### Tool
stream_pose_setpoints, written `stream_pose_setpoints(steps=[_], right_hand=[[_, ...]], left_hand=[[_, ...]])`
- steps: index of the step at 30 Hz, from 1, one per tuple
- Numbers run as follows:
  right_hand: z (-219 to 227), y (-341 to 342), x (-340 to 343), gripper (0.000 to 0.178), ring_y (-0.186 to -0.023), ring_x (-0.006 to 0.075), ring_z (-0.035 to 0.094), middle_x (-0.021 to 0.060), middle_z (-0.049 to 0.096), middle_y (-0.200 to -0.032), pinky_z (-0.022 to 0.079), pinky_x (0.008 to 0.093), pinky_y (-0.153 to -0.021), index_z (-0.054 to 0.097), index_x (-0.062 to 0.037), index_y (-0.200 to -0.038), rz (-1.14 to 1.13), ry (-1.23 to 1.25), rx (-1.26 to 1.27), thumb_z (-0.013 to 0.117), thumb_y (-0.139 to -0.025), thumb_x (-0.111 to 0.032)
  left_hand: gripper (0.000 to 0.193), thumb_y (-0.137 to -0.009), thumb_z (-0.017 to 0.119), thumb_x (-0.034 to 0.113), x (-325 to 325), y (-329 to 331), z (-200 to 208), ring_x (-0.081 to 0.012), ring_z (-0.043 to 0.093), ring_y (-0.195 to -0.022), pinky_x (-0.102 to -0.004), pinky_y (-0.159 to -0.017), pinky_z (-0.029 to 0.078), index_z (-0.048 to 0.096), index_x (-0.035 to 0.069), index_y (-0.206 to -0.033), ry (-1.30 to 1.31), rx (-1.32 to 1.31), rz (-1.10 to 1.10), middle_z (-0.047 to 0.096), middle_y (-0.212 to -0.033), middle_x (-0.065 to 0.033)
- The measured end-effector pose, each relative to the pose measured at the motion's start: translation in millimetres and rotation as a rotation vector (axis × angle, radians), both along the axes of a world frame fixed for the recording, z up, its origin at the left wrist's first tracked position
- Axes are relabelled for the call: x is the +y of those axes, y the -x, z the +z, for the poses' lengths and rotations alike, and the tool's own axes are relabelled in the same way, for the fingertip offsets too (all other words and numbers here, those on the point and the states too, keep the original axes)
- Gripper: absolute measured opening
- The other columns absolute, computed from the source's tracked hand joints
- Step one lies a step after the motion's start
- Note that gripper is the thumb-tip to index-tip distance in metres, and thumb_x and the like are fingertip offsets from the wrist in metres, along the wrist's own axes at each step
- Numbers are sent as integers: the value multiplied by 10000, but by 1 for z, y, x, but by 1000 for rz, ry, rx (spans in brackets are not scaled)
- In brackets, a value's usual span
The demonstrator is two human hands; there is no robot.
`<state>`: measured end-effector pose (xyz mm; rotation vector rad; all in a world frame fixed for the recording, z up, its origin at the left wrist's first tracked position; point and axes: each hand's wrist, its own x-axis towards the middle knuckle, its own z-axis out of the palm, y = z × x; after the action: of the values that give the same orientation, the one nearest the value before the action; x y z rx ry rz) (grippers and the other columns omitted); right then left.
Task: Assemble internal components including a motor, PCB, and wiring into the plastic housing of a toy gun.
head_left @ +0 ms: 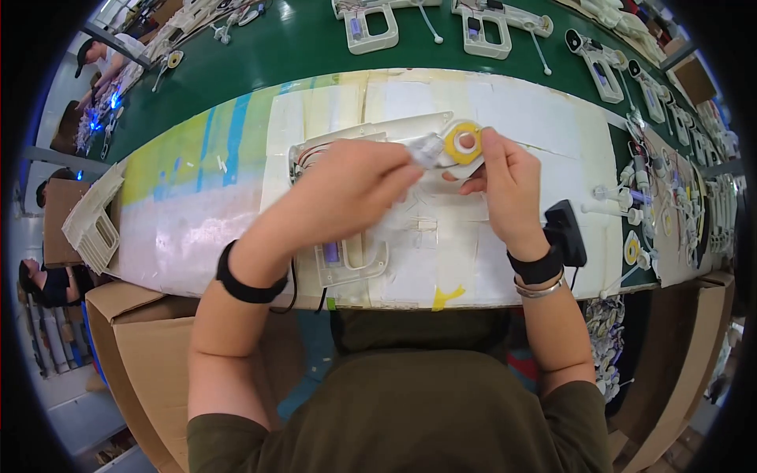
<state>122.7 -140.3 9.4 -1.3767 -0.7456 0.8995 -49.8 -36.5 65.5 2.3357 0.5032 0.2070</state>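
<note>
My right hand (511, 185) is closed on a round white part with a yellow ring (452, 147), held by its right side above the table. My left hand (355, 189) reaches in from the left, its fingers pinched together at a clear plastic piece (426, 150) beside the ring. That piece is slightly blurred, and its exact shape cannot be told. Under my left hand and forearm lies an opened white toy-gun shell (386, 128), with wires at its left end. Its handle loop (355, 273), with a purple part inside, shows below the hand; the middle is hidden.
More toy-gun bodies (377, 39) lie along the green surface (276, 55) at the back and right. White shell pieces (96, 221) stand at the table's left edge. Open cardboard boxes (150, 355) flank me. At the right lie small white and yellow parts (633, 248). Other people work at the far left.
</note>
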Motion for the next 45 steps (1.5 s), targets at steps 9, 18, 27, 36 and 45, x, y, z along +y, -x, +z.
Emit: stream_pose_setpoints(steps=[9,18,27,36,45], right_hand=[[-1,7,11,274,-626,370,587,165,585,-672,464,427,-530,499,-20,-1045,24,-292,-1071,598,-858,-194],[4,-63,50,403,-544,343,561,183,553,-607,453,389,-522,508,9,-748,364,322,-928,559,-872,-372],[-2,-62,60,460,-645,387,541,217,548,-646,421,423,-589,528,35,-720,346,362,-980,575,-846,-404],[-35,-15,35,331,-597,433,562,227,563,-605,442,487,-507,480,-26,-861,-27,311,-1121,531,-890,-351],[-14,-36,43,339,-616,444,550,246,549,-614,437,476,-529,470,14,-799,280,372,-1093,531,-899,-303]], left_hand=[[244,-882,466,202,7,-26,-15,-402,566,-782,-458,-701,453,548,-27,-863,-141,94,-65,600,-804,-218],[698,-762,647,456,39,34,-54,-335,510,-1067,-415,-916,392,447,39,-1285,-646,257,119,507,-1251,-136],[817,-653,673,565,41,36,-64,-273,560,-1014,-384,-866,420,471,70,-1271,-663,146,141,550,-1198,-89],[810,-615,703,551,36,35,-63,-259,567,-1025,-387,-858,419,486,115,-1262,-593,117,183,566,-1182,-86],[795,-592,708,538,37,34,-64,-251,559,-1020,-369,-833,426,504,112,-1232,-634,95,160,556,-1189,-81]])
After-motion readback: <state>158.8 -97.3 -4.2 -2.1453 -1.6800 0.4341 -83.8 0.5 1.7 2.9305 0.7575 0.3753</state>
